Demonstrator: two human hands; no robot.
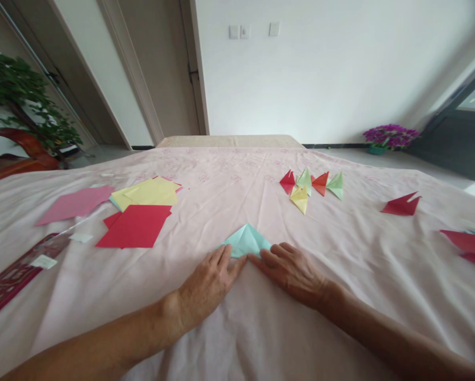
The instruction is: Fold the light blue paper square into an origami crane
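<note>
A light-blue folded paper [247, 241] lies on the cloth in front of me, triangular with its peak pointing away. My left hand [209, 280] presses its left corner, fingers together on top and thumb along the near edge. At the right corner, my right hand [295, 272] has its fingers curled on the paper, with a fingertip at the near edge. Both thumbs come close together at the middle of that edge. The fingers cover both lower corners.
Red sheets [136, 227], yellow sheets [150, 193] and pink sheets [76, 203] lie left, near a dark red package [19, 270]. Several small folded papers, including a yellow one [300, 199], lie ahead right. A red folded piece [402, 205] is farther right on the pale pink tablecloth [229, 328].
</note>
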